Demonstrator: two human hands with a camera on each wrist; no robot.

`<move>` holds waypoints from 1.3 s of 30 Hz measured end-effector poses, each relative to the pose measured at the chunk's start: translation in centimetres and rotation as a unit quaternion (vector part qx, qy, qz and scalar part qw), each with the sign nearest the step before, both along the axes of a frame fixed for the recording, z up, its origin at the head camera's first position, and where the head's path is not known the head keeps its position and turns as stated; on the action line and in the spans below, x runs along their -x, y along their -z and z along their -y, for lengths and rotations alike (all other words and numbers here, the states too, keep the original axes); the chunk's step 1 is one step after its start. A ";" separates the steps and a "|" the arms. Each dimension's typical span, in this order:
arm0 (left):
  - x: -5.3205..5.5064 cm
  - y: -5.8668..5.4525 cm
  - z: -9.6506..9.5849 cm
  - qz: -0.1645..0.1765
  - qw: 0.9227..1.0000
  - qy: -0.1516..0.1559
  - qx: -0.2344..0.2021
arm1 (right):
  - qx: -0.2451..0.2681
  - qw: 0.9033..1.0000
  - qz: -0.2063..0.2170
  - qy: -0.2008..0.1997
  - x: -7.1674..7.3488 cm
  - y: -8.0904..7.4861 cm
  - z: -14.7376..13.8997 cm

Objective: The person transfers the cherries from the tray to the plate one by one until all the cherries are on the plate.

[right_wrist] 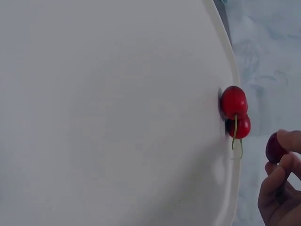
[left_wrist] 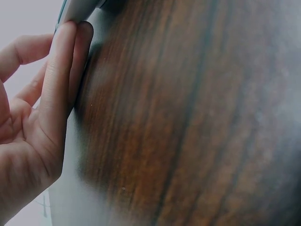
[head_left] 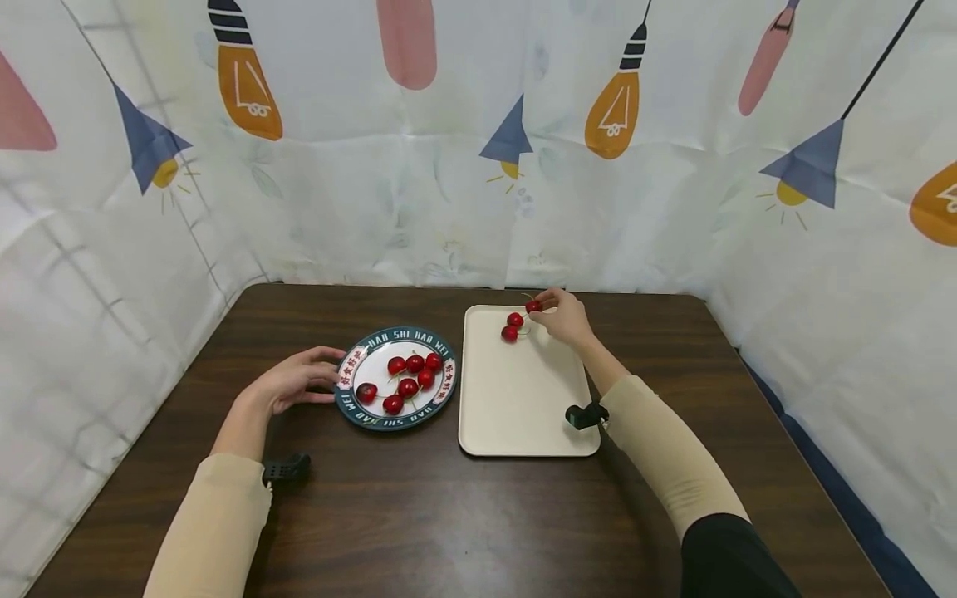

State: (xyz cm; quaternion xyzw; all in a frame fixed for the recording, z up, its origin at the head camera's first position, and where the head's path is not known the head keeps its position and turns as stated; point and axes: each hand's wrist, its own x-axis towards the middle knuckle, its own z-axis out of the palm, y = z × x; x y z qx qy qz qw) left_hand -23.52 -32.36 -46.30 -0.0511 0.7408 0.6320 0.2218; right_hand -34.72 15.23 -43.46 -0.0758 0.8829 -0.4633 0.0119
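Observation:
At the far edge of the cream tray, my right hand pinches a dark red cherry between thumb and fingers. Two more cherries with green stems lie on the tray near its far end, just left of that hand; the right wrist view shows the pair touching. My left hand rests against the left rim of a round plate with a dark teal border, its fingers extended. Several red cherries sit on the plate's white middle. In the left wrist view, fingertips touch the plate's edge.
Plate and tray stand side by side on a dark wooden table, a narrow gap between them. A white curtain printed with lamps and bulbs hangs behind and around the table. Dark wrist mounts sit on both forearms.

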 end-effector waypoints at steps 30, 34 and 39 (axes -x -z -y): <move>0.2 0.2 0.3 0.000 1.000 0.007 -0.005 | -0.010 0.983 0.006 -0.186 -4.0 -0.4 10.2; 0.2 0.1 0.3 0.000 1.000 0.006 -0.005 | -0.015 0.980 0.006 -0.199 -4.1 -0.3 11.1; 0.2 0.2 0.1 0.001 1.000 0.005 -0.006 | -0.022 0.977 0.003 -0.210 -4.2 -0.1 12.1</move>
